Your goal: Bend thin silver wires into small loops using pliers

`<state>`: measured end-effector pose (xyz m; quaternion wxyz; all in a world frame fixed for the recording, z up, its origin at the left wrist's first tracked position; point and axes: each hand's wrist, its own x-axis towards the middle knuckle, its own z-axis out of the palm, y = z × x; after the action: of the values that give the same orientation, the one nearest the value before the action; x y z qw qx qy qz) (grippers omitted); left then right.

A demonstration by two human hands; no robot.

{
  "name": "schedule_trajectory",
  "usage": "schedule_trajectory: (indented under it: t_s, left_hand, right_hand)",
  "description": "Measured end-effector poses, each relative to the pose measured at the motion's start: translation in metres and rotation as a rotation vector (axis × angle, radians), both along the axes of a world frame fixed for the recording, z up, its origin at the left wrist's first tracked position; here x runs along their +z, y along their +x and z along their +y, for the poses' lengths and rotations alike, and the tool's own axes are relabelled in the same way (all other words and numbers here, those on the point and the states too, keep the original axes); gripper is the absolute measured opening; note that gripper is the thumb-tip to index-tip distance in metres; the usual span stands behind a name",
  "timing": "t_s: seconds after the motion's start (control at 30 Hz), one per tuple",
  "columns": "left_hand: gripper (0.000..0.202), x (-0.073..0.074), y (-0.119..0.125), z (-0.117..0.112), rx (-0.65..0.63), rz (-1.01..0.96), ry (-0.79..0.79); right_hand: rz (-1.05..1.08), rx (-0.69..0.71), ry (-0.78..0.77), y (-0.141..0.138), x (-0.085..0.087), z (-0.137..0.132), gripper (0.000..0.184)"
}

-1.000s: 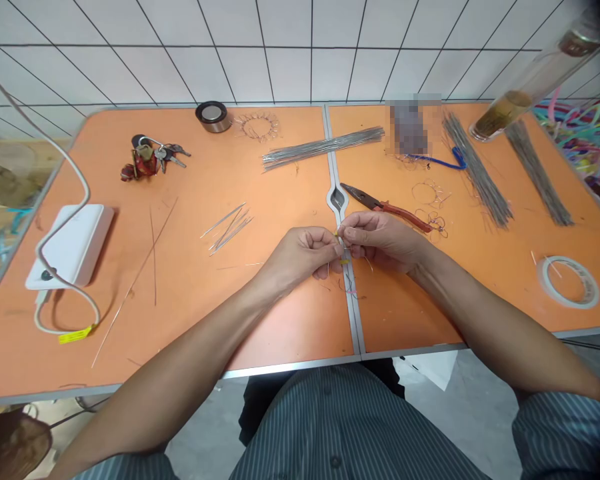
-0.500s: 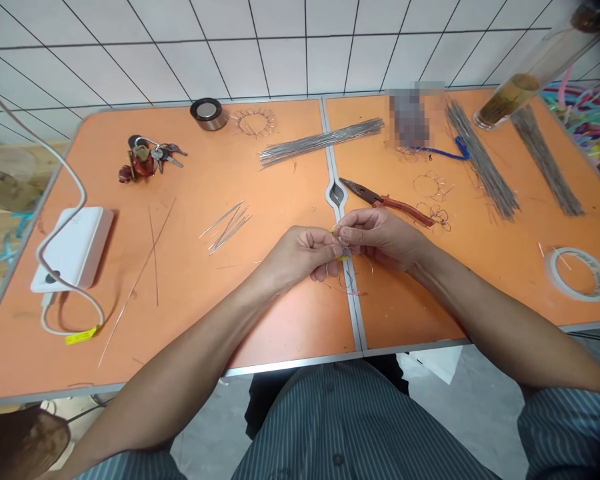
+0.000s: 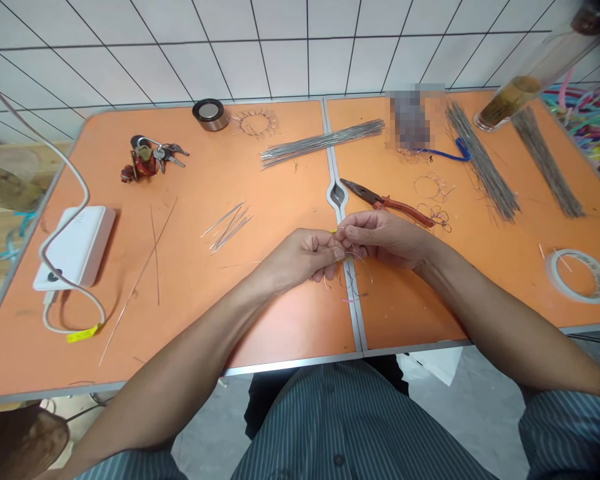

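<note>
My left hand [image 3: 300, 259] and my right hand [image 3: 383, 239] meet above the table's centre seam, fingertips together. Both pinch a thin wire piece [image 3: 353, 279], whose fine loops hang below the fingers. A tiny yellow bit [image 3: 334, 231] shows at the top of the pinch, and a pink speck [image 3: 349, 301] lies under the loops. The fingers hide the gripped part. Just beyond my right hand lie red-handled pliers [image 3: 397, 208], not touching it. Small wire rings [image 3: 434, 200] lie to its right.
The orange folding table [image 3: 285, 327] holds long wire bundles [image 3: 323, 143], loose wires [image 3: 229, 230], keys [image 3: 153, 159], a white power bank [image 3: 75, 247] with its cable, a tape roll [image 3: 579, 275] and a glass tube [image 3: 510, 100]. Tiled wall behind.
The yellow bit has shifted from below my fingertips to the top of the pinch. My hands have turned the wire slightly and sit closer together.
</note>
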<state>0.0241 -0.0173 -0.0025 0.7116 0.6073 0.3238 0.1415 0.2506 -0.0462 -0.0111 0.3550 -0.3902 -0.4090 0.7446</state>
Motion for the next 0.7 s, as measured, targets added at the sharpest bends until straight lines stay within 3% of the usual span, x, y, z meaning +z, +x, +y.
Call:
schedule_trajectory:
  t_s: [0.43,0.7]
  left_hand:
    - [0.031,-0.0070,0.0019,0.0000,0.056,-0.073,-0.166]
    - [0.031,-0.0012,0.0031,-0.0011,0.050,-0.055,-0.151]
  right_hand:
    - [0.086,0.058,0.005,-0.0032,-0.0012,-0.0010,0.040]
    - [0.016,0.077,0.003,-0.0025,-0.0030,-0.0027,0.044]
